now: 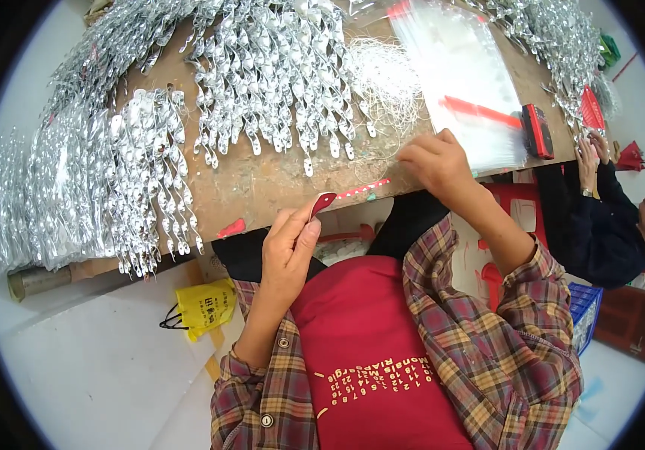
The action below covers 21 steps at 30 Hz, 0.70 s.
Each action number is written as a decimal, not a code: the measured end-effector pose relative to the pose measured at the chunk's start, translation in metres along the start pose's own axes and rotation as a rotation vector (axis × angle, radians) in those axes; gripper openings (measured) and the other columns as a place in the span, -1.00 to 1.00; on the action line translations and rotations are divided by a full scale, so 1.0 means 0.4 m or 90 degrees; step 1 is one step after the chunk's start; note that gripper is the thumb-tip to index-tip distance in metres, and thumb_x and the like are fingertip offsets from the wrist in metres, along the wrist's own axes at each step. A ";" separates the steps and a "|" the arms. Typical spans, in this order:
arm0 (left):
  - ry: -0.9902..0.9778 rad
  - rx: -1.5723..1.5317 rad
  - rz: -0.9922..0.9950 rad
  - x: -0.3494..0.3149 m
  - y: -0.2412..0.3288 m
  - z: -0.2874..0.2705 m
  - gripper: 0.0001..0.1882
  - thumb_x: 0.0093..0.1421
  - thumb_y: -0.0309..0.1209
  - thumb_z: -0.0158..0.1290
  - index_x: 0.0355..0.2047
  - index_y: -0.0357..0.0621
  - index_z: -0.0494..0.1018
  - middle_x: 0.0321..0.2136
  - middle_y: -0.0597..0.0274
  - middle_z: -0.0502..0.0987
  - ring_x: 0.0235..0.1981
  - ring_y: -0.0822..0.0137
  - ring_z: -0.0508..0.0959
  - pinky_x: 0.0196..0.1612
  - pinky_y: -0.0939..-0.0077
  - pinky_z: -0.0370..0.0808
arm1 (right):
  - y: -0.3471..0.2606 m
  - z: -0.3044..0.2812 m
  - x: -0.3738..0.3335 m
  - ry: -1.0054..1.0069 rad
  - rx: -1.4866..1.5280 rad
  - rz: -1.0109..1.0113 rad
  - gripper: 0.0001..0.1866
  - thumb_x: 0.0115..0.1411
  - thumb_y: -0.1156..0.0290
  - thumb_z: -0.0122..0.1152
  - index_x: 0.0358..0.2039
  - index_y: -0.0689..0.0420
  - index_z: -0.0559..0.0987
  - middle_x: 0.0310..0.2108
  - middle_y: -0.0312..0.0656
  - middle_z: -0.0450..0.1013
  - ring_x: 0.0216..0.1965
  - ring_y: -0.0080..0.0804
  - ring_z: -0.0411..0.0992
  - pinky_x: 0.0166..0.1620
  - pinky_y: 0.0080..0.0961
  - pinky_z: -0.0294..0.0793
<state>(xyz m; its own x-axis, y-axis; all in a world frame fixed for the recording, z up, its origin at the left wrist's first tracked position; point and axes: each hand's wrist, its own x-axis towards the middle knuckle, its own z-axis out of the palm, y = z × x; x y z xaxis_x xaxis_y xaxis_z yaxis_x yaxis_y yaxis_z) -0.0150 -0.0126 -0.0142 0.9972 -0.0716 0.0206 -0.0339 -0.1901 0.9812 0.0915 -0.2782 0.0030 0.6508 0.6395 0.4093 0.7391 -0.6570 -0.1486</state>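
Between the thumb and fingers of my left hand is a small dark red strip with a rounded, holed end, held just off the table's front edge. My right hand is raised over the edge, its fingers pinched together. A thin pale string seems to run from those fingertips toward the strip, though it is hard to make out. Beyond them lies a tangled heap of white string. Silvery twisted strips with holed ends lie in rows at the far middle, and more twisted strips hang over the edge at left.
Clear plastic bags with red bands lie right of the string, beside a red and black box-like device. A red scrap rests on the wooden table. A yellow bag hangs below. At right, another person's hands are busy.
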 end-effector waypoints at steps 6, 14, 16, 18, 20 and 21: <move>-0.011 0.000 -0.013 -0.003 0.008 0.000 -0.68 0.20 -0.44 -0.04 -0.03 -0.25 0.40 -0.42 0.22 0.39 -0.42 0.45 0.35 -0.32 0.63 0.30 | -0.015 0.037 0.017 -0.054 -0.039 -0.106 -0.88 -0.14 0.44 0.22 -0.51 0.01 0.50 -0.57 -0.38 0.35 -0.51 -0.49 0.33 -0.39 -0.54 0.18; -0.015 -0.011 -0.006 -0.007 -0.006 -0.006 -0.71 0.22 -0.45 -0.06 -0.07 -0.31 0.40 -0.37 0.28 0.37 -0.47 0.55 0.37 -0.38 0.71 0.33 | 0.014 0.061 0.049 0.007 -0.003 0.043 -0.96 -0.02 0.38 0.19 -0.51 0.01 0.52 -0.57 -0.35 0.37 -0.54 -0.40 0.34 -0.37 -0.49 0.19; -0.020 -0.017 -0.013 -0.006 -0.004 -0.001 -0.70 0.22 -0.46 -0.05 -0.06 -0.31 0.40 -0.37 0.28 0.37 -0.47 0.55 0.38 -0.37 0.72 0.34 | 0.006 0.069 0.057 -0.011 -0.027 0.034 -0.95 -0.02 0.37 0.20 -0.53 0.01 0.51 -0.58 -0.35 0.36 -0.55 -0.41 0.33 -0.38 -0.49 0.19; -0.025 -0.021 -0.021 -0.007 0.002 -0.001 -0.70 0.21 -0.46 -0.04 -0.06 -0.30 0.40 -0.37 0.28 0.36 -0.47 0.55 0.39 -0.37 0.72 0.34 | 0.005 0.076 0.061 -0.024 -0.065 0.023 -0.94 -0.03 0.38 0.19 -0.55 0.01 0.49 -0.58 -0.35 0.35 -0.55 -0.41 0.33 -0.38 -0.48 0.18; -0.031 -0.052 -0.038 -0.008 0.005 -0.001 -0.70 0.21 -0.47 -0.04 -0.05 -0.29 0.40 -0.36 0.28 0.37 -0.48 0.55 0.40 -0.37 0.73 0.35 | 0.001 0.080 0.065 -0.036 -0.103 0.011 -0.93 -0.03 0.38 0.18 -0.56 0.01 0.47 -0.58 -0.34 0.34 -0.56 -0.40 0.32 -0.38 -0.48 0.18; -0.030 -0.052 -0.038 -0.008 0.004 -0.002 -0.70 0.21 -0.47 -0.04 -0.05 -0.29 0.40 -0.36 0.28 0.37 -0.48 0.55 0.40 -0.37 0.73 0.35 | -0.003 0.081 0.067 -0.051 -0.144 -0.017 -0.92 -0.04 0.40 0.18 -0.57 0.02 0.44 -0.58 -0.34 0.33 -0.56 -0.41 0.32 -0.38 -0.48 0.18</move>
<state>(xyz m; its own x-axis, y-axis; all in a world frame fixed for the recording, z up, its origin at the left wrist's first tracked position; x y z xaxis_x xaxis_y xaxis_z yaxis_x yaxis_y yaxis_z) -0.0182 -0.0119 -0.0124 0.9930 -0.1088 -0.0455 0.0328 -0.1157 0.9927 0.1137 -0.2472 -0.0152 0.6500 0.6813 0.3368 0.7043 -0.7064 0.0697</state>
